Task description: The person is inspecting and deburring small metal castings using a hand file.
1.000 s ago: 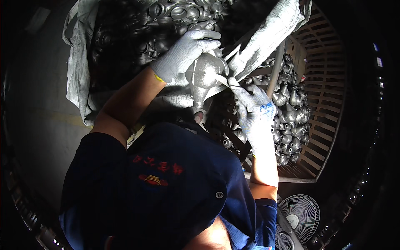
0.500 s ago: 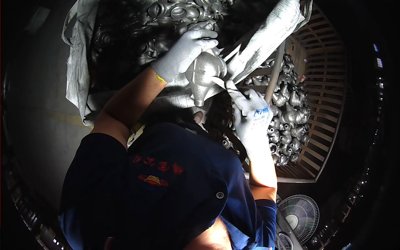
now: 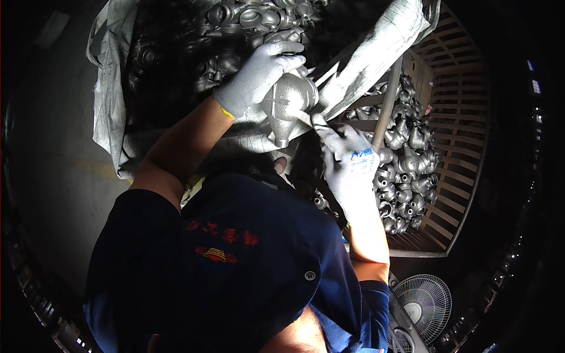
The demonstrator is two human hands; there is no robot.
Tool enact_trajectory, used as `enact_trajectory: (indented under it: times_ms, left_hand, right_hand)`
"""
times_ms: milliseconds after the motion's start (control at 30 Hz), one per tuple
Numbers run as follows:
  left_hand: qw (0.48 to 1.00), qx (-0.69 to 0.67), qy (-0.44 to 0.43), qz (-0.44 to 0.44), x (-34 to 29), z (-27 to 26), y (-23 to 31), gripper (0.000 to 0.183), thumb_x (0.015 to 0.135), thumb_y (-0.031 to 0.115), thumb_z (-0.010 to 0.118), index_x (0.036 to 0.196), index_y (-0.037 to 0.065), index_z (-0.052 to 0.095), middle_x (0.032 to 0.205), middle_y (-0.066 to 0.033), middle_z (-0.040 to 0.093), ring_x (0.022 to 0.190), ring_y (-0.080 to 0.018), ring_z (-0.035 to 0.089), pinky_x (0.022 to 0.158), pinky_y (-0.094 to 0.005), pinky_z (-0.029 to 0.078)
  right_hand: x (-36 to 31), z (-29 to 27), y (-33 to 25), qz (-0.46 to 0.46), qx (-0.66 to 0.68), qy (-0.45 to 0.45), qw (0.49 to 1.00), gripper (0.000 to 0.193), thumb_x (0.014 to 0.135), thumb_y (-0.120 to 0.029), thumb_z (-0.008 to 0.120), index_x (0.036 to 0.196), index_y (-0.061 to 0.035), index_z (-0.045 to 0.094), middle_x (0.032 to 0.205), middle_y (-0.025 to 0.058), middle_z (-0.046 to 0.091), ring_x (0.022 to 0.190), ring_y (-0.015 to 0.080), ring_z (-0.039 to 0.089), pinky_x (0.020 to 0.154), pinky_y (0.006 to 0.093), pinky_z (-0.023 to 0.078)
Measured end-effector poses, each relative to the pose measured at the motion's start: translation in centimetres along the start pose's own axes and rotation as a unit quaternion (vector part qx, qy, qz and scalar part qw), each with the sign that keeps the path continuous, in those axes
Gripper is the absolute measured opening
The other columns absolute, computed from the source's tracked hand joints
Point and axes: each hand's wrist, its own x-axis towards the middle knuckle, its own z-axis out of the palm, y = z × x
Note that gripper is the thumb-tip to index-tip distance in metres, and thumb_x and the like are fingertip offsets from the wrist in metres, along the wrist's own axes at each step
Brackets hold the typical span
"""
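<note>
My left hand [image 3: 259, 75], in a white knit glove with a yellow cuff edge, is closed on the top of a grey metal casting [image 3: 289, 100]. The casting has a round, rough body that narrows to a short neck pointing down toward me. From the right, my gloved right hand [image 3: 348, 154] grips a thin, flat, bright strip-like tool [image 3: 304, 117]. The far end of the tool lies against the lower right side of the casting's body. Most of the tool is hidden in my fingers, so its exact kind does not show.
Beyond my hands a large white woven sack [image 3: 376, 53] gapes, holding many grey castings [image 3: 268, 19]. To the right, a slatted metal crate [image 3: 456, 138] contains a heap of similar castings [image 3: 406, 170], with a bar [image 3: 388, 106] across it. A fan [image 3: 421, 306] stands at lower right.
My right hand has shifted slightly left, with the tool moving along the casting. The casting has moved only a little in my left hand.
</note>
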Motion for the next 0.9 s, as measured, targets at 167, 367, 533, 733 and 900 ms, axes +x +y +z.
enact_trajectory:
  times_ms: [167,367,533,733,900]
  left_hand:
    - [1.000,0.000,0.006,0.017,-0.4,0.2,0.6,0.033,0.095,0.012,0.051,0.126,0.001,0.052,0.099,-0.0143,0.063,0.089,-0.0168,0.064,0.079,-0.0297,0.054]
    - [0.999,-0.041,0.015,-0.005,-0.8,1.0,1.2,0.033,0.094,0.011,0.051,0.125,-0.001,0.052,0.102,-0.0142,0.062,0.093,-0.0167,0.062,0.080,-0.0297,0.053]
    - [0.999,-0.033,0.021,-0.017,-0.9,1.2,1.0,0.032,0.094,0.011,0.052,0.124,0.000,0.054,0.100,-0.0117,0.062,0.092,-0.0153,0.061,0.081,-0.0283,0.052]
    - [0.996,0.070,-0.007,0.050,-0.7,0.7,0.8,0.031,0.094,0.010,0.052,0.123,0.000,0.055,0.099,-0.0104,0.062,0.091,-0.0141,0.061,0.082,-0.0282,0.052]
    - [0.998,-0.062,0.023,0.011,-0.9,1.2,0.7,0.030,0.094,0.011,0.052,0.122,0.000,0.055,0.104,-0.0098,0.062,0.092,-0.0145,0.061,0.084,-0.0287,0.052]
  right_hand:
    - [-0.5,0.8,0.6,0.112,0.235,0.012,0.965,0.043,0.077,0.007,0.057,0.116,-0.0099,0.066,0.080,0.0105,0.063,0.067,0.0220,0.063,0.062,0.0297,0.052]
    - [-0.2,1.0,1.2,0.130,0.241,0.000,0.962,0.043,0.082,0.010,0.054,0.119,-0.0075,0.065,0.084,0.0097,0.064,0.068,0.0129,0.059,0.064,0.0245,0.050]
    - [-0.2,0.3,0.7,0.097,0.174,-0.009,0.980,0.038,0.084,0.004,0.055,0.118,-0.0077,0.065,0.092,0.0156,0.068,0.076,0.0214,0.066,0.069,0.0318,0.053]
    - [-0.6,0.3,0.9,0.196,0.392,-0.121,0.891,0.034,0.087,0.001,0.055,0.120,-0.0012,0.063,0.095,0.0107,0.069,0.080,0.0138,0.063,0.076,0.0252,0.050]
    - [-0.4,1.1,0.2,0.223,0.489,-0.010,0.843,0.050,0.083,-0.001,0.063,0.132,-0.0013,0.053,0.091,0.0020,0.061,0.078,0.0072,0.056,0.076,0.0215,0.047]
